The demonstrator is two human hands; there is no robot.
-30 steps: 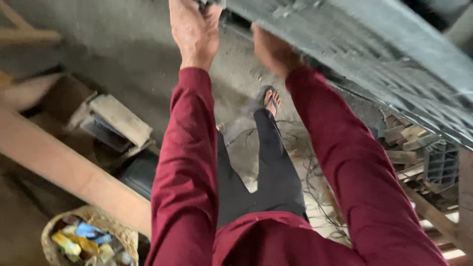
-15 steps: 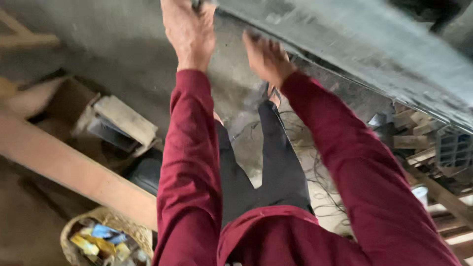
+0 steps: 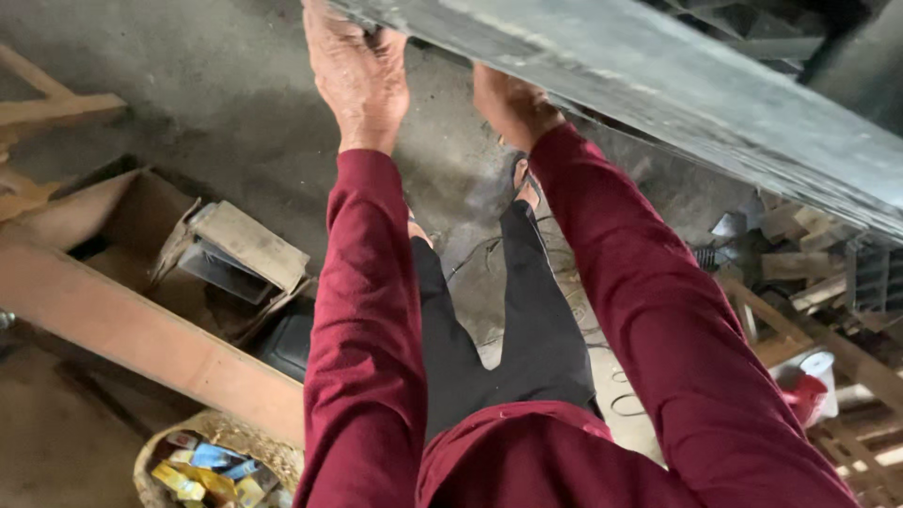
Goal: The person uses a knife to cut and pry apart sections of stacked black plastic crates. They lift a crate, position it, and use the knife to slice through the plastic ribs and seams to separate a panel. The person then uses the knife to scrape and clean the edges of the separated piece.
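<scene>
A long grey metal panel (image 3: 658,85) slants across the top of the head view, from upper middle to the right edge. My left hand (image 3: 353,71) grips its near edge at the top, fingers curled over the rim. My right hand (image 3: 508,103) presses against the panel's underside just to the right, its fingers hidden behind the panel. Both arms wear dark red sleeves. Below them are my black trousers and a sandalled foot (image 3: 525,188) on the concrete floor.
A wooden beam (image 3: 141,329) runs diagonally at the left, with an open cardboard box (image 3: 235,254) behind it. A woven basket (image 3: 216,466) of small coloured packets sits at the bottom left. Wood scraps and a red-and-white container (image 3: 814,386) lie at the right.
The panel and both hands have shifted left and slightly down in view. My hands keep their places on the panel's edge.
</scene>
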